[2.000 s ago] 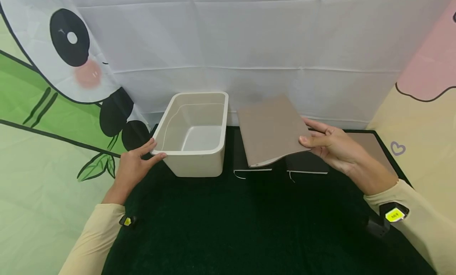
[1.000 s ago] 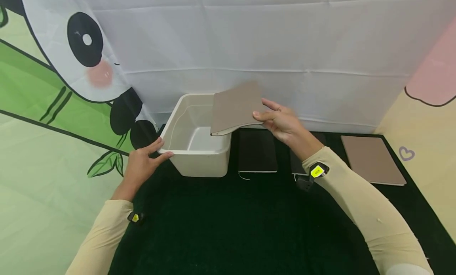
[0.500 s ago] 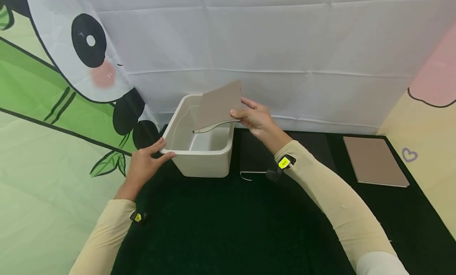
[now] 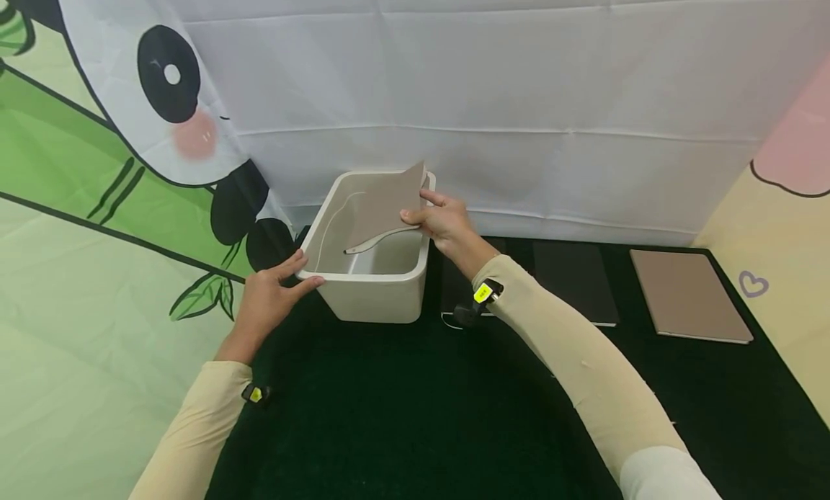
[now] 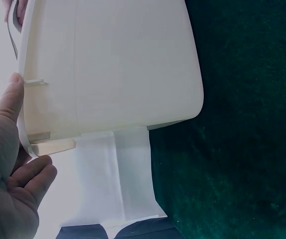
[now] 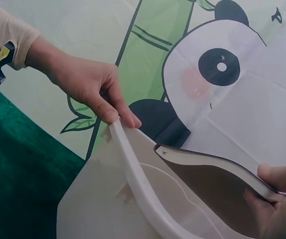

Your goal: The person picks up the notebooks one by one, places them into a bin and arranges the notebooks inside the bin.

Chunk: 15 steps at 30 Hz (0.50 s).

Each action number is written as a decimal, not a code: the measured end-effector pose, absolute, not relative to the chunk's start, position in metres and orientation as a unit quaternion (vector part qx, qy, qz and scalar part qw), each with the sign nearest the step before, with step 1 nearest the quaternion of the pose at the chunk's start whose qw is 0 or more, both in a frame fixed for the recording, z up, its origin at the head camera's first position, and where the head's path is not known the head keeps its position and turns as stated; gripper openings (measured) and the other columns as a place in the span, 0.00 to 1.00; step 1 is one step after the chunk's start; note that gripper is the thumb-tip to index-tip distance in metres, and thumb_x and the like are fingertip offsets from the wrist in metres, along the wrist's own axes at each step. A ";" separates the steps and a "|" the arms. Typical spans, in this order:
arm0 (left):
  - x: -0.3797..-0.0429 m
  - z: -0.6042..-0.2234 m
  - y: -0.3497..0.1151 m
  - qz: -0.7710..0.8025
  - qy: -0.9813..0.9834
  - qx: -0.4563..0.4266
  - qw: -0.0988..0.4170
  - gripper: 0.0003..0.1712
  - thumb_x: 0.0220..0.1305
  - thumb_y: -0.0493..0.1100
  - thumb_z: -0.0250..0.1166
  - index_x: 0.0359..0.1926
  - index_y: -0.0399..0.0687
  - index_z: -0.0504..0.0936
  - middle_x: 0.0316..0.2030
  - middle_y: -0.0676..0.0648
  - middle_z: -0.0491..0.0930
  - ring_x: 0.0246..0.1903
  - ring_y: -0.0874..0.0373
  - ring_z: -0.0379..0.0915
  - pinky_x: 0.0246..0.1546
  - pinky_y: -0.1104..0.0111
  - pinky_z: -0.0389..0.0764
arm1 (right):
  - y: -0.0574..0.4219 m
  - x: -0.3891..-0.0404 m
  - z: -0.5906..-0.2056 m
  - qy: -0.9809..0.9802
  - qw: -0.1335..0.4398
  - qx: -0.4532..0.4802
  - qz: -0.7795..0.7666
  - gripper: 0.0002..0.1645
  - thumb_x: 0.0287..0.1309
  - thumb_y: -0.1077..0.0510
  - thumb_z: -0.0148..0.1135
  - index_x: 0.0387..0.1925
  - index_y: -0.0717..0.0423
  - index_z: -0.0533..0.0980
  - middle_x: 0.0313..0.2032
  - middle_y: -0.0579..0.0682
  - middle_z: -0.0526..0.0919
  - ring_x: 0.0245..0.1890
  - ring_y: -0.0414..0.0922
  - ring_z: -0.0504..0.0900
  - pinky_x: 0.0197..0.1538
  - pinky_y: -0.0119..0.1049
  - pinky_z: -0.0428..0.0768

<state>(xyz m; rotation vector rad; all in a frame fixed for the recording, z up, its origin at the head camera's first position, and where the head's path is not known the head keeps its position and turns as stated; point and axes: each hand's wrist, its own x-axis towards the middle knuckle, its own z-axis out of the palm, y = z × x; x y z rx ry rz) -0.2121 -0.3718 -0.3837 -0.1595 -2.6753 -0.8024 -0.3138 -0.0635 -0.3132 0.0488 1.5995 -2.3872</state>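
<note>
Nearest: tabletop under dark green cloth, bare strip in front of bin. Two pale sleeves come in over it, left sleeve to the left of bin, right sleeve to the right. Each wrist carries a small black device with a yellow label.

Left hand at bin's near left corner, thumb and fingers clamped on the rim. Bin upright, off-white.

Right hand at bin's right rim, fingers pinching tan book by its edge, thumb on top. Tan book tilted and bowed, low corner down in bin's opening, high corner at the far right rim. Can't tell if it touches bin's inner wall.

Right of bin, in order: black book just beside it, partly behind right arm, ribbon out the near end; another black book; second tan book, well apart from bin. All lying flat.

Behind bin: white backdrop, panda print to the left.
</note>
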 end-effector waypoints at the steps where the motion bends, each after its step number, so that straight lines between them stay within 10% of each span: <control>1: -0.212 -0.384 -0.372 -0.284 -0.941 -0.059 0.173 0.40 0.61 0.61 0.73 0.68 0.46 0.77 0.69 0.46 0.72 0.24 0.48 0.75 0.15 0.68 0.64 | -0.065 -0.314 -0.314 0.557 0.131 0.018 -0.820 0.43 0.54 0.79 0.69 0.71 0.59 0.70 0.62 0.63 0.79 0.52 0.50 0.85 0.61 0.40 0.81; 6: -0.213 -0.383 -0.372 -0.291 -0.938 -0.062 0.178 0.40 0.61 0.61 0.73 0.67 0.45 0.77 0.69 0.46 0.72 0.43 0.38 0.83 0.16 0.69 0.67 | -0.075 -0.317 -0.315 0.565 0.130 0.019 -0.815 0.45 0.54 0.78 0.69 0.73 0.60 0.67 0.62 0.64 0.79 0.55 0.52 0.84 0.60 0.40 0.81; 15: -0.213 -0.388 -0.373 -0.289 -0.938 -0.057 0.180 0.40 0.60 0.61 0.73 0.67 0.45 0.78 0.69 0.47 0.72 0.26 0.56 0.76 0.15 0.69 0.64 | -0.092 -0.317 -0.324 0.583 0.141 0.030 -0.800 0.44 0.55 0.77 0.69 0.73 0.59 0.68 0.63 0.66 0.77 0.56 0.53 0.83 0.62 0.41 0.80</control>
